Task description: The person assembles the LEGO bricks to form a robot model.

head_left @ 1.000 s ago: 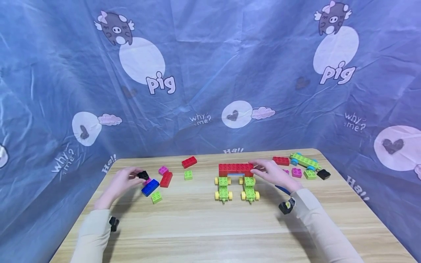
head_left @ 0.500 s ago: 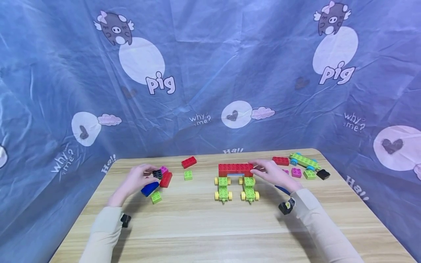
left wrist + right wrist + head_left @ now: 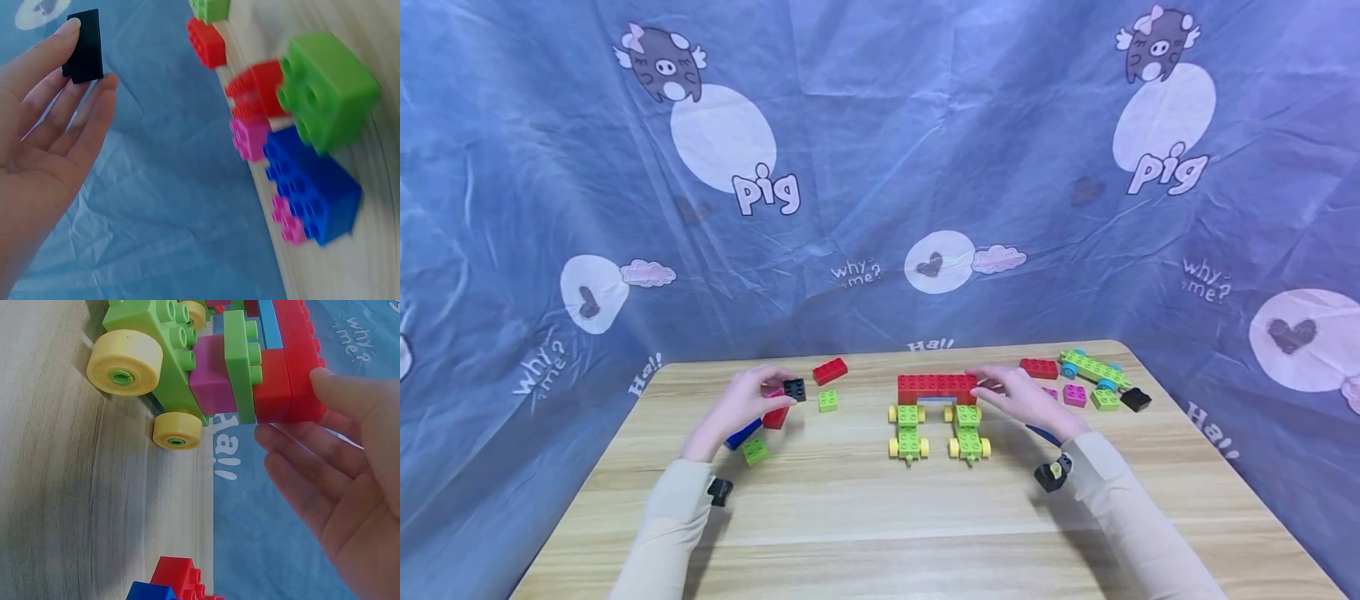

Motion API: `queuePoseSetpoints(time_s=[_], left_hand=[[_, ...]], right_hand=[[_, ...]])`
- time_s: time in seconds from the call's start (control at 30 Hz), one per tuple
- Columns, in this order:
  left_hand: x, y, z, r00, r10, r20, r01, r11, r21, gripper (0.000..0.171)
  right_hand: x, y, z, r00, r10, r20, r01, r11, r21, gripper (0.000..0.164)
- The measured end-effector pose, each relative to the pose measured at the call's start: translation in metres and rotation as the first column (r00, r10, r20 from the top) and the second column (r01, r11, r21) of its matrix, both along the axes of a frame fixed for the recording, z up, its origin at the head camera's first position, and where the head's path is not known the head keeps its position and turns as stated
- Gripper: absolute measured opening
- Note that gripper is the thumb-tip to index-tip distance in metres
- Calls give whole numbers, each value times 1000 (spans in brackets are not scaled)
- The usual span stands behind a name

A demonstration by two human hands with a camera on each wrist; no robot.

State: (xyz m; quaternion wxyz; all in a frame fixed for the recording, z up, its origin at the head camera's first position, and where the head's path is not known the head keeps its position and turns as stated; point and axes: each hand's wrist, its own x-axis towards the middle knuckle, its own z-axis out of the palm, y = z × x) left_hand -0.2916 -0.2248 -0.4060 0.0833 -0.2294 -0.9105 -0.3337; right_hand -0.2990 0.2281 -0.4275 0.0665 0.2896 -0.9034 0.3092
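Note:
My left hand (image 3: 741,408) pinches a black building brick (image 3: 794,389) between thumb and fingers, lifted over the left part of the table. In the left wrist view the black brick (image 3: 86,47) sits at the fingertips. At the middle stands a brick structure with a long red top (image 3: 936,385) on two green wheeled bases (image 3: 908,433) with yellow wheels. My right hand (image 3: 1018,398) holds its right end. In the right wrist view the thumb lies on the red top (image 3: 300,356), fingertips at its end. A pink brick (image 3: 212,375) and a thin blue layer (image 3: 270,325) show within.
Under and beside the left hand lie a blue brick (image 3: 743,434), green bricks (image 3: 756,452), red bricks (image 3: 830,370) and pink ones (image 3: 250,139). At right are a green wheeled base with blue wheels (image 3: 1093,369), a black brick (image 3: 1136,400) and several loose bricks. Curtain (image 3: 880,167) hangs behind.
My left hand has carried the black brick to the right, from above the blue and pink bricks to near the small green brick. The right hand stays at the structure.

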Motion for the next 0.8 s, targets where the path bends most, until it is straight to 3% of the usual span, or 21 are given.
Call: queuePoseSetpoints(time_s=[0.4, 0.8], left_hand=[[-12, 43, -1, 994, -95, 59, 88, 990, 110, 37], [-21, 73, 6, 987, -159, 25, 155, 979, 131, 36]], right_hand=[[1, 0, 2, 999, -13, 47, 13, 1000, -1, 38], [-1, 0, 3, 999, -2, 48, 3, 1000, -23, 35]])
